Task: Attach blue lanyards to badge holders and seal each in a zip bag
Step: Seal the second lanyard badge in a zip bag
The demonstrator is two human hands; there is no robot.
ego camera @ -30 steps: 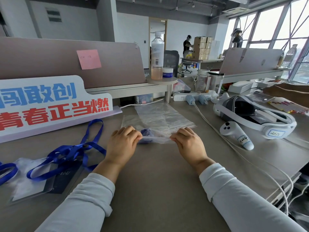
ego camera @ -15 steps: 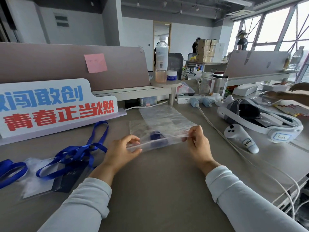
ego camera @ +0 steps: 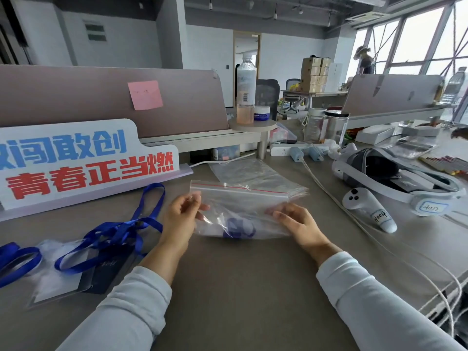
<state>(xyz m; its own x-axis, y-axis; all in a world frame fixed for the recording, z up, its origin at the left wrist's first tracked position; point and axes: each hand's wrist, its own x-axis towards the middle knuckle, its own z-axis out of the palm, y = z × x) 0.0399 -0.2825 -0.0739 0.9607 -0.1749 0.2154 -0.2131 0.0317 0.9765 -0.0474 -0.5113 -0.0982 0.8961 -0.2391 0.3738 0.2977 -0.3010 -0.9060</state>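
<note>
Risk: if the red strip on the zip bag (ego camera: 243,201) isn't pressed shut end to end, the contents slip out. Can't tell from here if it's closed. The plastic is thin and crumpled, so a pinch could slide.

Counts, big to small:
- Worktop (ego camera: 240,287) fills the lower frame.
- 1 sign (ego camera: 76,163), mid-left.
- 1 headset (ego camera: 395,178), mid-right.
- 1 zip bag held at centre, strip on its top edge.
- Spare bags (ego camera: 243,168) flat just behind it, exact nr unclear.
- Loose lanyards (ego camera: 111,231) lower left, 2 bundles, lying on badge holders (ego camera: 106,274), nr unclear.
- 2 hands: left hand (ego camera: 181,221) grip pinches the bag's left edge. Right hand (ego camera: 298,224) grip holds the right side, fingers showing thru the plastic.
- 1 controller (ego camera: 367,209) beside the headset.
- 1 lanyard (ego camera: 239,228) bunched at the bag's bottom.
</note>
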